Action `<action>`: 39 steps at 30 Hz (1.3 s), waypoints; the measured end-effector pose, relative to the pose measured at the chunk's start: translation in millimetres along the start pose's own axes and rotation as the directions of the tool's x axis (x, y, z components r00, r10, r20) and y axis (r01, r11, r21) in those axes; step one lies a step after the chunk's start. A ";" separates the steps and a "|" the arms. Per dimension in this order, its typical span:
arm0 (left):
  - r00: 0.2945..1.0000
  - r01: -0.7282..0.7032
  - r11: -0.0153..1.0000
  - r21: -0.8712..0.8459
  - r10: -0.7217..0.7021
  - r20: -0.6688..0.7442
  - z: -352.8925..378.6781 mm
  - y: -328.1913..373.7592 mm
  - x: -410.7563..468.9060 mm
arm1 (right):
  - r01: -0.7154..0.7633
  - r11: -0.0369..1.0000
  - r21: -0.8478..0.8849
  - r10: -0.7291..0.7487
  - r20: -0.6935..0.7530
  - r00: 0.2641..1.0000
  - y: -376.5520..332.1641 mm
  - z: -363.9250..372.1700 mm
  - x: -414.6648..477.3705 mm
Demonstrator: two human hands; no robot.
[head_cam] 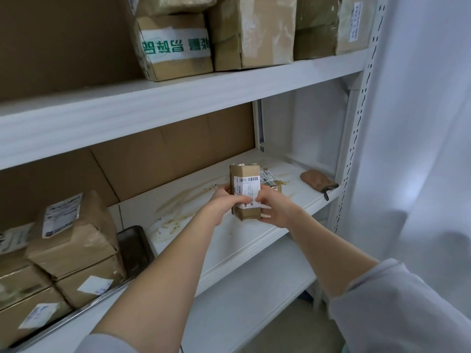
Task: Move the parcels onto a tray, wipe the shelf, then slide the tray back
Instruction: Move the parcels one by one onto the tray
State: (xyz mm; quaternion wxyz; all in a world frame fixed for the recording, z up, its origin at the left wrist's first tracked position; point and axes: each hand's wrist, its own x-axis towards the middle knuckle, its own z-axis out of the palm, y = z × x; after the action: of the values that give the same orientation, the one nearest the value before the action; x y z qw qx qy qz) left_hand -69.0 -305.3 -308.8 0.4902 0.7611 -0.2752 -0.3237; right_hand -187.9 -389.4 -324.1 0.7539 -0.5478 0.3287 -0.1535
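Presently, both forearms reached forward to the frame's centre. The left hand (227, 203) and right hand (274, 210) gripped a small cardboard parcel (245, 184) upright between them, fingers curled over its label, above the stained white shelf (229, 240). A second small parcel (274, 186) lay just behind it. A brown cloth (314, 180) lay at centre right. Stacked parcels (74, 240) stood at lower left, a dark tray (135, 247) showing just beside them.

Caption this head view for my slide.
Left hand and right hand hold a small brown cardboard parcel at the stained white metal shelf.
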 end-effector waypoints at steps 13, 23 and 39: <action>0.991 -0.102 0.989 0.108 0.110 -0.072 2.5 -6.3 -43.4 | 0.027 0.992 -0.124 -0.024 0.023 0.999 16.5 13.9 -27.2; 0.991 -0.087 0.958 0.272 0.111 -0.075 -9.2 -2.9 -38.9 | 0.078 0.994 -0.076 -0.088 -0.130 0.988 11.2 31.5 -24.8; 0.992 0.115 0.993 -0.013 -0.116 -0.057 -59.2 -8.4 -39.2 | 0.038 0.968 0.248 -0.004 -0.135 0.991 13.8 51.9 -20.7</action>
State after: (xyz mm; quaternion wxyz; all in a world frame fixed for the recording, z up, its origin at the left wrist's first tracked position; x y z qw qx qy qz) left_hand -48.1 -239.7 -289.5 0.4821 0.7824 -0.2148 -0.3306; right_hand -170.5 -334.6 -320.5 0.7915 -0.4402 0.3508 -0.2380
